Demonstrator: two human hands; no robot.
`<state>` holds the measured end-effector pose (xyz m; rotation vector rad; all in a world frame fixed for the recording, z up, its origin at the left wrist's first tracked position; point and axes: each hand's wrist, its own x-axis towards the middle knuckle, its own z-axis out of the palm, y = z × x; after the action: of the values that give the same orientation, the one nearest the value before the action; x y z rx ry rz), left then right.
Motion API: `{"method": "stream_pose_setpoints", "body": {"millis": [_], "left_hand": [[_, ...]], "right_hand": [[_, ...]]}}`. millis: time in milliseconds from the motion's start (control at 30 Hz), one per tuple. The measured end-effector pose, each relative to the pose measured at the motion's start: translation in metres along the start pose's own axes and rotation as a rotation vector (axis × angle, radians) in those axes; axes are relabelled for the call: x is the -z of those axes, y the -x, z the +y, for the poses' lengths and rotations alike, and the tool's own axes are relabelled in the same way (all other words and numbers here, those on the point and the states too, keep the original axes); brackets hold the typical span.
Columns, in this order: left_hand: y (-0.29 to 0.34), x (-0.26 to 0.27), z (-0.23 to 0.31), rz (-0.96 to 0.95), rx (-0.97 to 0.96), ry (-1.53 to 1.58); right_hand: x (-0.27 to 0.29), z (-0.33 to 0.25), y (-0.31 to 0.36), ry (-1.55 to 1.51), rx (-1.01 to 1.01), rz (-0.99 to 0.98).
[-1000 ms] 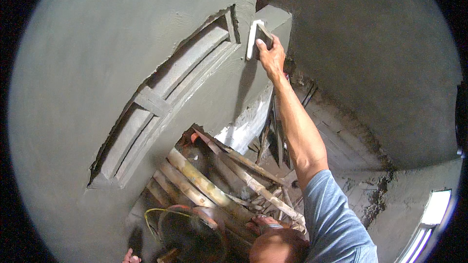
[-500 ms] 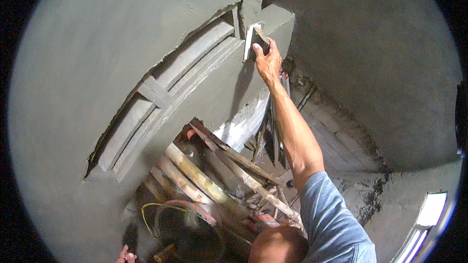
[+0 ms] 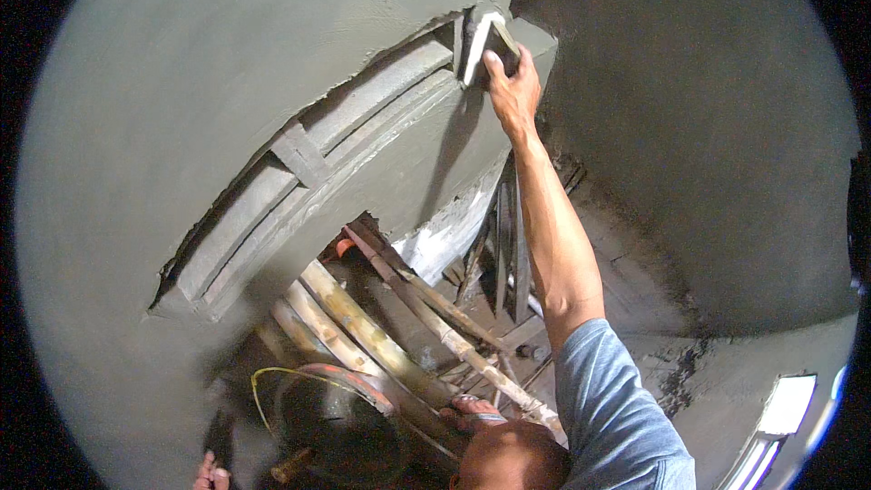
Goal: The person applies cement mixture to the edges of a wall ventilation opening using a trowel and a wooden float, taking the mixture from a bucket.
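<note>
My right hand (image 3: 515,91) is wrapped round a plastering float (image 3: 474,50) with a pale edge and a wooden-looking grip. The float is tilted against the wet grey plaster wall (image 3: 390,163), beside the upper right end of a long slanted recess (image 3: 376,86) with grey crosspieces. How much of its face touches the plaster is hidden. Fingertips of my left hand (image 3: 211,475) show at the lower edge by the wall, stretched and apart, with nothing seen in them. The rest of that hand is out of view.
Below stand a dark bucket (image 3: 340,431) with a yellow handle and a wooden stick (image 3: 292,465) at it. Bamboo poles (image 3: 363,318) run beneath my bent knee (image 3: 513,455). Boards (image 3: 502,245) lean behind my forearm. A dark wall (image 3: 689,127) rises at the right.
My right hand and the float have moved up along the recess's right end, and the float leans more. The whole view has shifted slightly. My left fingertips sit slightly lower left in the picture.
</note>
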<state>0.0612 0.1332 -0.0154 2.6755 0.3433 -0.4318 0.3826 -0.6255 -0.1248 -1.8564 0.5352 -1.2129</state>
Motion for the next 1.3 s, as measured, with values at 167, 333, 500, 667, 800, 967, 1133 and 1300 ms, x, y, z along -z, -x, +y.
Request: {"method": "stream_pose_setpoints", "body": {"millis": [167, 333, 500, 667, 800, 967, 1133, 1300], "left_hand": [[0.032, 0.011, 0.018, 0.067, 0.068, 0.152], [0.042, -0.035, -0.057, -0.07, 0.234, 0.408], [0.027, -0.086, -0.081, -0.114, 0.303, 0.542], [0.017, -0.111, -0.09, -0.14, 0.294, 0.604], [0.013, -0.119, -0.094, -0.153, 0.289, 0.626], [0.009, -0.126, -0.096, -0.167, 0.288, 0.65], [0.008, -0.13, -0.098, -0.162, 0.298, 0.669], [0.008, -0.129, -0.096, -0.171, 0.303, 0.671]], "right_hand": [[0.041, 0.093, 0.046, 0.28, -0.25, -0.14], [0.102, 0.034, 0.052, 0.534, 0.446, -0.223], [0.102, -0.065, 0.021, 0.986, 0.915, -0.358], [0.083, -0.074, -0.001, 1.07, 1.012, -0.392], [0.071, -0.078, -0.004, 1.128, 1.043, -0.316], [0.057, -0.055, -0.004, 1.155, 1.107, -0.317], [0.061, -0.06, 0.009, 1.099, 1.081, -0.355], [0.056, -0.076, -0.012, 1.125, 1.022, -0.252]]}}
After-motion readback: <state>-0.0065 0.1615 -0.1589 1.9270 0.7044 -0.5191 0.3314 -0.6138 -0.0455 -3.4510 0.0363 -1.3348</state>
